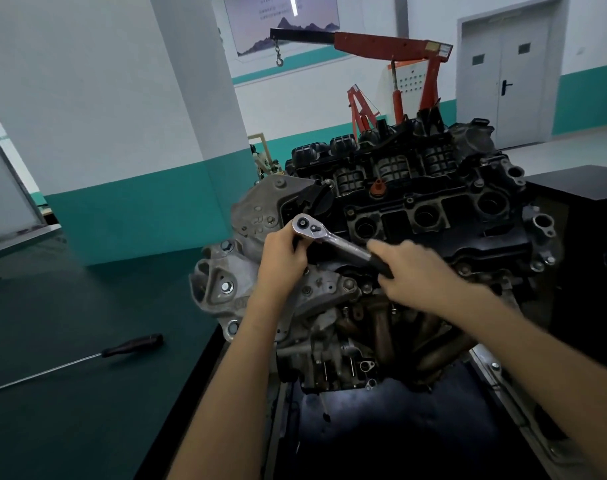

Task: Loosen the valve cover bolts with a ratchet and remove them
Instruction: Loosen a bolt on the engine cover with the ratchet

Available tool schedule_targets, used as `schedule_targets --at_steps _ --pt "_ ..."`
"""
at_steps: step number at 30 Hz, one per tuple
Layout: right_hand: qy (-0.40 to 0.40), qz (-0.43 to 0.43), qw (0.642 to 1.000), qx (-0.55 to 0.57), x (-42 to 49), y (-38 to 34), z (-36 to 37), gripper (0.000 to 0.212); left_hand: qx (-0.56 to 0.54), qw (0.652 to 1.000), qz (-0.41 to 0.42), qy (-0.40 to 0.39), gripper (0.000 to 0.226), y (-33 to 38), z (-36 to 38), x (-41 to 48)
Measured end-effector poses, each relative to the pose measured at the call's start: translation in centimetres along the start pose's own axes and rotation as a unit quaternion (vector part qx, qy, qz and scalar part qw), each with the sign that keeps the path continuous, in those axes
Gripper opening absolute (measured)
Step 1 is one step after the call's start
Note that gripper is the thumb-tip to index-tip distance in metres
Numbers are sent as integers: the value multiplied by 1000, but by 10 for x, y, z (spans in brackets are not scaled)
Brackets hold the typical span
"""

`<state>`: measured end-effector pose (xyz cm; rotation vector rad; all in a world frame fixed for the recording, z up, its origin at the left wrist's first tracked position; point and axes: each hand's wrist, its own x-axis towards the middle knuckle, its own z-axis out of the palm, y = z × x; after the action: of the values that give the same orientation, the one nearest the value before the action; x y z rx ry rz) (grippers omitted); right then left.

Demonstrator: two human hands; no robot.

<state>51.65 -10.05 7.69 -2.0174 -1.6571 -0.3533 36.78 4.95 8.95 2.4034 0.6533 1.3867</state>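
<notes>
Right hand point(416, 271) grips ratchet point(333, 239) handle; left hand point(284, 258) holds its head.

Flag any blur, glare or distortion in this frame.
Head view: the right hand is motion-blurred on the ratchet handle; the left hand is sharper; wide-angle distortion tilts the pillar; a glare patch lies on the black tray under the engine.

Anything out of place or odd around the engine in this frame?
Only a minor thing: a long screwdriver lies loose on the green bench, left of the engine. The left hand and right hand hold the ratchet; no spill or damage shows.
</notes>
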Motion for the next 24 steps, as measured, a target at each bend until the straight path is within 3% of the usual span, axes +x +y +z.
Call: schedule_targets --at_steps 4,9,13,16,19,22,24 --pt "-8 92 953 288 -34 -63 55 24 13 1000 -22 -15 14 -4 3 2" --pt "46 145 919 364 -31 -115 85 43 -9 1000 -13 -12 15 -3 1 0" --pt "-27 94 953 286 -31 -74 59 35 -31 999 9 -17 32 -3 -3 0" --pt "-56 38 995 73 -12 -19 12 35 -19 999 24 -19 20 -2 -2 1" --pt "-36 -24 992 -116 20 11 -33 31 -25 999 29 -3 15 -1 -1 1" --pt "-9 -39 991 -125 21 9 -32 24 -7 1000 7 18 14 -1 1 0" --pt "2 7 999 -37 -1 -5 -7 22 8 999 0 32 11 -2 2 0"
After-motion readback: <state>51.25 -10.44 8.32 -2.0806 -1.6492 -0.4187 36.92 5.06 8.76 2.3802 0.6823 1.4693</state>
